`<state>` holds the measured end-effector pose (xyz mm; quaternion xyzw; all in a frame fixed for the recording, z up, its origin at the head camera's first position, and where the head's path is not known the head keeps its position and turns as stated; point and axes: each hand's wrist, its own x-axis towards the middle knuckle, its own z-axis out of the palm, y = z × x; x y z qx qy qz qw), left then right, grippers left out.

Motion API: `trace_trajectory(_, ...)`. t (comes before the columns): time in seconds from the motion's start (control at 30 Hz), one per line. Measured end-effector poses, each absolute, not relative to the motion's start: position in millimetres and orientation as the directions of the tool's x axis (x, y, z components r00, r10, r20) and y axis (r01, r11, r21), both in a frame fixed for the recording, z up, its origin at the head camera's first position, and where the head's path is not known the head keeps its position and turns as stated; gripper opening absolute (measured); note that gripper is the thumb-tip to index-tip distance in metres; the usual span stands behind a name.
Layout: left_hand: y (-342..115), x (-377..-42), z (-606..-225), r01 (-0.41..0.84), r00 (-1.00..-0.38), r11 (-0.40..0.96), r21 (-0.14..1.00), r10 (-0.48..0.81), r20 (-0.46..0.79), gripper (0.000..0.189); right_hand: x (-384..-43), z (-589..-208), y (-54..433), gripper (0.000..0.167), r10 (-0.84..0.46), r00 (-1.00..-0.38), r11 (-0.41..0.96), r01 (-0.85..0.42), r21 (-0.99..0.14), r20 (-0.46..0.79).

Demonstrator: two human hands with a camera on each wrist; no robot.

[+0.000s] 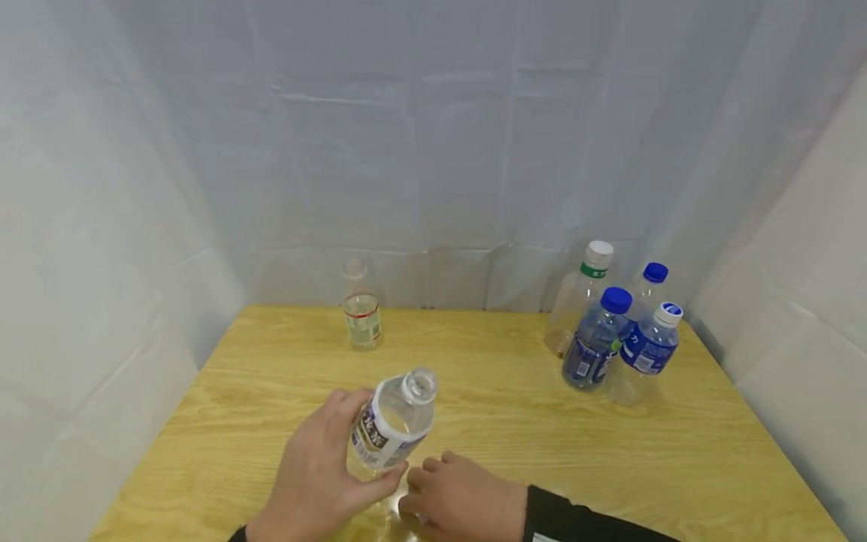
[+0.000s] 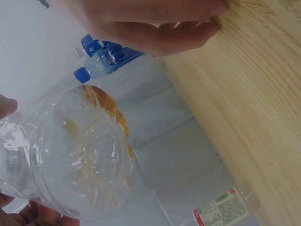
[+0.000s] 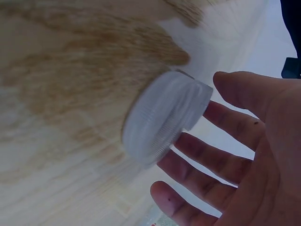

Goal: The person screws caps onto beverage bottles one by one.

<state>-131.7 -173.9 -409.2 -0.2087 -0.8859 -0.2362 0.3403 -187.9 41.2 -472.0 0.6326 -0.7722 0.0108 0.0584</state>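
My left hand (image 1: 318, 459) grips a clear plastic bottle (image 1: 400, 410) round its labelled side. The bottle has an open, capless mouth and tilts over the table's near part. In the left wrist view, the ribbed base of this bottle (image 2: 70, 155) faces the camera. Just right of it, my right hand (image 1: 460, 493) is low over the tabletop. The right wrist view shows a translucent white cap (image 3: 162, 122) at its fingertips, with the fingers spread loosely and the thumb a little apart from the cap.
A clear bottle with a red-edged label (image 1: 363, 320) stands at the back left of the wooden table (image 1: 467, 361). Several bottles cluster at the back right, among them a blue-capped bottle (image 1: 596, 339) and a white-capped bottle (image 1: 653, 342). Pale sheeting (image 1: 447, 165) hangs behind and along both sides.
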Motion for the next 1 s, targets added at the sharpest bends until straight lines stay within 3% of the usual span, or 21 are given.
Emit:
trace_trajectory(0.4,-174.4,-130.6,-411.2,0.506,-0.702,0.816,0.280,0.201,0.683,0.087,-189.6,-473.2,41.2,0.007,-0.979,-0.127,0.137,-0.989,0.053,0.160)
trace_trajectory(0.77,-174.1,-129.8,-413.1,0.492,-0.732,0.816,0.302,0.200,0.651,0.084,-194.6,-453.8,53.2,0.007,-0.965,-0.207,0.206,-0.978,-0.025,0.161)
trace_trajectory(1.0,-174.3,-131.1,-415.1,0.492,-0.709,0.828,0.267,0.205,0.675,0.087,-201.6,-428.9,69.1,0.014,-0.934,-0.317,0.266,-0.925,-0.271,0.164)
